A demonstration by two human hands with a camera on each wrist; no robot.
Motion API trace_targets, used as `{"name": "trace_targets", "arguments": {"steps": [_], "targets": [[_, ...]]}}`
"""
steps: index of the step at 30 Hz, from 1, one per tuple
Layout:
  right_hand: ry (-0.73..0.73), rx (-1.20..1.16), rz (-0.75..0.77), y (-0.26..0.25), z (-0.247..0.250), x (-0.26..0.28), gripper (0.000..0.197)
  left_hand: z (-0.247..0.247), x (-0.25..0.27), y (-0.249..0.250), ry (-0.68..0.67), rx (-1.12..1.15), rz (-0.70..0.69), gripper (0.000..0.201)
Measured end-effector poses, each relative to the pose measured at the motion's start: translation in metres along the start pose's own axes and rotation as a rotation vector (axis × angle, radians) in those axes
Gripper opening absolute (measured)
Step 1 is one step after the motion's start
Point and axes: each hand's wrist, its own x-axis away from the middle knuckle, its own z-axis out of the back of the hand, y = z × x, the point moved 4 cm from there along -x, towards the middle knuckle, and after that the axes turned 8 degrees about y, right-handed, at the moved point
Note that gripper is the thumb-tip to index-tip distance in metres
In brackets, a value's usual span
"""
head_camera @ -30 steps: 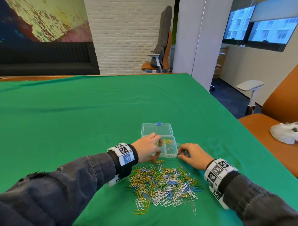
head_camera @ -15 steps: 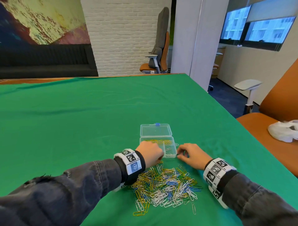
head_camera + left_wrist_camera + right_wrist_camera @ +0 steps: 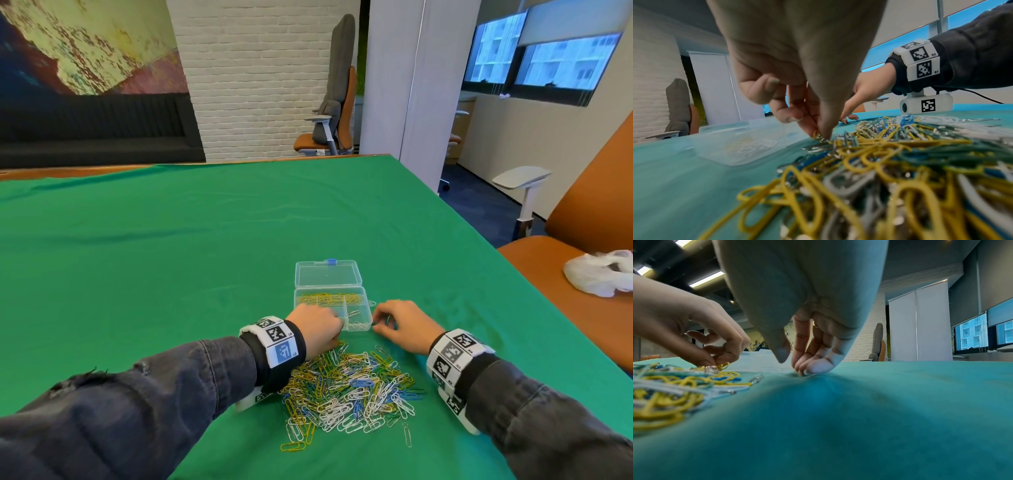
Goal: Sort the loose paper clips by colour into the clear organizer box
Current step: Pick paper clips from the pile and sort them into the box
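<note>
A heap of yellow, white, blue and green paper clips (image 3: 346, 387) lies on the green cloth in front of me. Just beyond it stands the clear organizer box (image 3: 366, 320), lid folded back, with yellow clips in its far compartment and a few pale ones at the near right. My left hand (image 3: 322, 329) is at the heap's far edge, where thumb and forefinger pinch a yellow paper clip (image 3: 816, 135). My right hand (image 3: 380, 322) sits to the right of the box. Its fingertips (image 3: 819, 367) press on the cloth and the thumb stands apart.
The table (image 3: 171, 257) is wide and covered in green cloth, and its right edge runs close to my right arm. An orange chair (image 3: 582, 246) with a white plastic bag (image 3: 599, 272) on it stands past that edge. One clip (image 3: 407, 435) lies apart at the heap's near side.
My left hand drew back from over the box to the heap's far edge and took hold of a yellow clip. The right hand stayed beside the box.
</note>
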Motion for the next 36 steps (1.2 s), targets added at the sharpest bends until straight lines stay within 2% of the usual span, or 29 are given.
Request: {"name": "trace_targets", "arguments": {"steps": [9, 14, 18, 24, 30, 36], "targets": [[-0.001, 0.006, -0.003, 0.000, 0.000, 0.001, 0.009, 0.009, 0.007, -0.013, 0.069, 0.255, 0.050, 0.008], [-0.008, 0.010, -0.007, -0.002, 0.001, 0.001, 0.009, 0.012, 0.008, -0.026, 0.029, 0.428, 0.115, 0.016], [-0.008, 0.007, -0.009, -0.001, 0.001, 0.002, 0.010, 0.020, 0.003, -0.042, 0.061, 0.425, 0.158, 0.015], [-0.001, 0.011, -0.008, 0.000, 0.000, 0.001, 0.011, 0.029, -0.024, -0.088, 0.131, 0.458, 0.297, 0.009], [0.003, 0.012, -0.010, 0.002, 0.000, 0.001, 0.011, 0.024, -0.048, -0.095, 0.104, 0.359, 0.296, 0.023], [0.007, 0.005, -0.002, 0.001, 0.000, 0.000, 0.011, 0.020, -0.055, -0.091, 0.112, 0.403, 0.276, 0.020]]}}
